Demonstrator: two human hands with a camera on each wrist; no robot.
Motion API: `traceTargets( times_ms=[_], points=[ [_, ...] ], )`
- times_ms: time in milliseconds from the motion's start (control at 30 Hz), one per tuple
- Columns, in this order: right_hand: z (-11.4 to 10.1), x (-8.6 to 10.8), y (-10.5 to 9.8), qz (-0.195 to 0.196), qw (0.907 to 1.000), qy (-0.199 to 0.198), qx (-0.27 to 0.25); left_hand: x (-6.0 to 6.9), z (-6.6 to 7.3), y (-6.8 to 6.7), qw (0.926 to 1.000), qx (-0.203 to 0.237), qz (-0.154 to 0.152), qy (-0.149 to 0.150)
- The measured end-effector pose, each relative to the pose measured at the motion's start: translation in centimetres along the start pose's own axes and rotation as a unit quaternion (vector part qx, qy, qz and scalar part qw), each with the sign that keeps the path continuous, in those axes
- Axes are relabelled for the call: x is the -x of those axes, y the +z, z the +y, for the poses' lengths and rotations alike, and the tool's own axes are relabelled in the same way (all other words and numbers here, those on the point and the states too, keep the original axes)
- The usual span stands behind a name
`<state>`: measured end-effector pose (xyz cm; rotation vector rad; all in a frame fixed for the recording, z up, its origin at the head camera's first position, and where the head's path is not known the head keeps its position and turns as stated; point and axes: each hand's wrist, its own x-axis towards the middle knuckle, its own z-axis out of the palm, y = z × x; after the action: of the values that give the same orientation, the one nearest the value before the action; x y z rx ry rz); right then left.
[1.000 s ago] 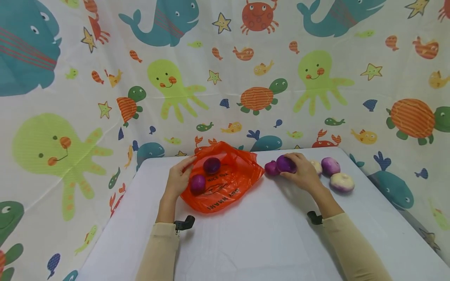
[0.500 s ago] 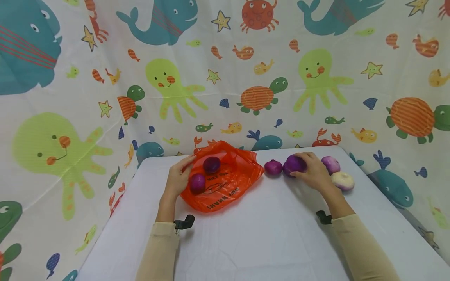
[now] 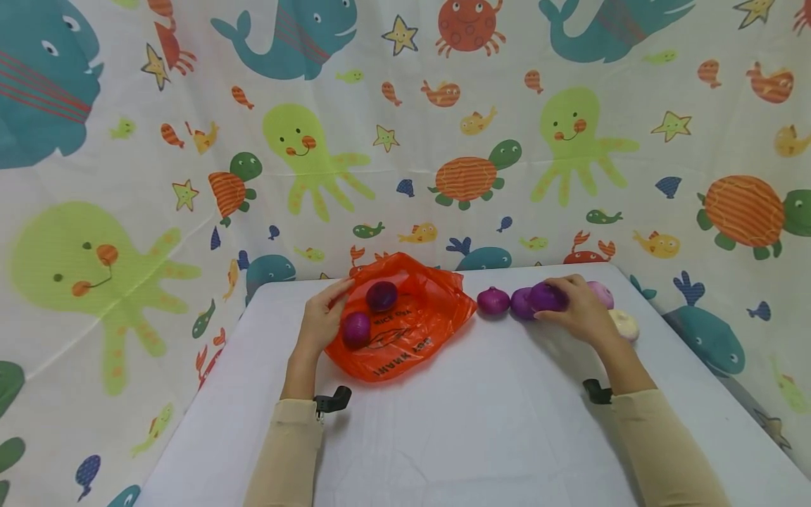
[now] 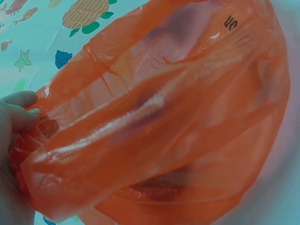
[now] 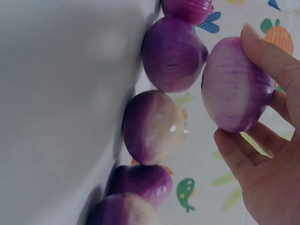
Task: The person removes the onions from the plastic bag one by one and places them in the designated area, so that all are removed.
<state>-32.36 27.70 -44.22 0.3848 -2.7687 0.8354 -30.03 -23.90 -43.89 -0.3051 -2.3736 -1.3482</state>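
Note:
In the head view my left hand (image 3: 319,320) pinches the left edge of a red-orange plastic bag (image 3: 412,310). Two purple onions (image 3: 356,330) lie in the bag's open mouth. Seen from the left wrist, crumpled film of the bag (image 4: 140,136) gathers at the fingers (image 4: 18,110), and the onions are only dark blurs behind it. My right hand (image 3: 583,313) holds an onion (image 3: 548,296), purple with a pale patch in the right wrist view, between thumb and fingertips. That onion (image 5: 232,86) is beside, perhaps touching, another purple onion (image 5: 171,54) in the row.
Left of the held onion stand two purple onions (image 3: 493,301). A pale purple bulb (image 3: 600,294) and a white-topped one (image 3: 624,325) lie on the right, partly behind the hand. The white table (image 3: 456,436) meets a sea-animal curtain (image 3: 405,176) at the back.
My right hand has moved to the right with the onion, baring more of an onion beside it and covering more of the bulbs on the right. The left hand and bag have barely moved.

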Motion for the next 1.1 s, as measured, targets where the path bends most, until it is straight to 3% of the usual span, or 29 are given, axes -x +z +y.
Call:
traceTargets(
  times_ms=[533,800,1100],
  points=[
    [1.7,0.9,-1.9,-0.061,0.998,-0.009,0.01,0.0,0.1,0.0,1.0,-0.002,-0.001,-0.009],
    [2.5,1.0,-2.3,-0.064,0.9976,-0.027,-0.002,0.1,0.1,0.0,0.9999,-0.002,0.002,-0.012],
    [2.5,1.2,-3.0,-0.097,0.9951,-0.017,0.003,0.2,0.3,-0.1,0.9998,0.0,-0.002,-0.021]
  ],
)
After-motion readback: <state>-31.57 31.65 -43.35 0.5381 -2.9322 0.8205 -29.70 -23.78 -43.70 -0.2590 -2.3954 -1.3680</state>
